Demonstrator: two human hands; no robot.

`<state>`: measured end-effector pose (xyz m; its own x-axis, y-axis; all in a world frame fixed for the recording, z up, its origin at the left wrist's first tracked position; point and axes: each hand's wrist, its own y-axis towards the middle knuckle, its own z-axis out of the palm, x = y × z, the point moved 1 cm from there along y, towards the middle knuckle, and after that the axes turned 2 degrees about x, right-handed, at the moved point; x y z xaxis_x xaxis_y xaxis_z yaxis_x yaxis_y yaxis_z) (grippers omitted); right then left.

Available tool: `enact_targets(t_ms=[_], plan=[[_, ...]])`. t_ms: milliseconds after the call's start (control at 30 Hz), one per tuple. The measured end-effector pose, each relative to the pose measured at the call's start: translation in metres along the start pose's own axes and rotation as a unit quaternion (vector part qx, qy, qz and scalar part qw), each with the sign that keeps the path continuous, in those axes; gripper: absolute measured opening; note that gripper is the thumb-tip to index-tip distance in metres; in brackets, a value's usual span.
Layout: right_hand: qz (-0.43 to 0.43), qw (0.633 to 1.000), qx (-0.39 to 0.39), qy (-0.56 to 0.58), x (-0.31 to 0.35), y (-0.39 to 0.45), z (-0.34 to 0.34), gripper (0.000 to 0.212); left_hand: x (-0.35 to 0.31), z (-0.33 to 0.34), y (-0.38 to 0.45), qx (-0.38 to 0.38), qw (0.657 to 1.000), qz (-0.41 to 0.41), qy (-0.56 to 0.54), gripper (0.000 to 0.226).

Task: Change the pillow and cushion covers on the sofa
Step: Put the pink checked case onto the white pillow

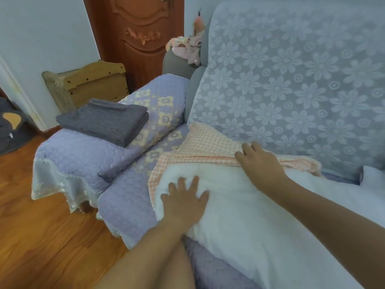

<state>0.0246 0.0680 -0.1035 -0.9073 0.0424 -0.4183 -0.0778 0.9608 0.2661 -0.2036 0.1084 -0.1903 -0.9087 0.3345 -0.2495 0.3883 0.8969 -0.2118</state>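
A white pillow (pixel 239 205) lies on the sofa seat, its far end partly inside an orange-and-white checked cover (pixel 204 142). My left hand (pixel 184 201) presses flat on the pillow's near-left end with fingers spread. My right hand (pixel 258 161) grips the opening edge of the checked cover at the pillow's far side, fingers curled over the fabric. A stack of folded grey covers (pixel 106 119) sits on the sofa's armrest to the left.
The sofa has a quilted purple seat cover (pixel 129 184) and a pale blue floral back cover (pixel 291 80). A wooden box (pixel 89 84) and a brown door (pixel 141 34) stand behind the armrest. Pink clothing (pixel 185 49) lies on the far armrest. Wooden floor (pixel 41 236) at left.
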Motion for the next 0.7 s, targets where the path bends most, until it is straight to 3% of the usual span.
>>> enact_targets(t_ms=[67, 200, 233, 333, 367, 433, 567, 700], plan=[[0.013, 1.000, -0.012, -0.001, -0.018, -0.029, 0.000, 0.027, 0.020, 0.002, 0.007, -0.010, 1.000, -0.014, 0.016, 0.069], [0.041, 0.997, -0.066, 0.026, -0.034, -0.082, -0.006, 0.022, 0.014, 0.002, 0.015, -0.011, 0.998, -0.004, 0.063, 0.066], [0.022, 0.995, -0.089, 0.050, -0.025, -0.089, -0.013, 0.019, 0.007, -0.001, 0.016, -0.047, 0.995, 0.004, 0.084, 0.064], [-0.036, 0.985, -0.142, 0.087, 0.007, -0.099, -0.026, 0.045, -0.007, -0.019, 0.018, -0.247, 0.964, 0.072, 0.074, 0.043], [-0.045, 0.985, -0.141, 0.088, 0.013, -0.100, -0.025, 0.045, -0.007, -0.026, 0.021, -0.292, 0.950, 0.094, 0.053, 0.036], [-0.043, 0.987, -0.126, 0.085, 0.013, -0.102, -0.010, 0.040, 0.001, -0.042, 0.032, -0.290, 0.949, 0.118, 0.028, 0.029], [-0.002, 0.990, -0.098, 0.105, -0.001, -0.110, 0.017, 0.033, 0.039, -0.073, 0.061, -0.296, 0.927, 0.168, 0.156, 0.014], [0.091, 0.982, -0.123, 0.113, -0.013, -0.118, 0.028, 0.022, 0.071, -0.065, 0.054, -0.314, 0.861, 0.354, 0.189, 0.013]])
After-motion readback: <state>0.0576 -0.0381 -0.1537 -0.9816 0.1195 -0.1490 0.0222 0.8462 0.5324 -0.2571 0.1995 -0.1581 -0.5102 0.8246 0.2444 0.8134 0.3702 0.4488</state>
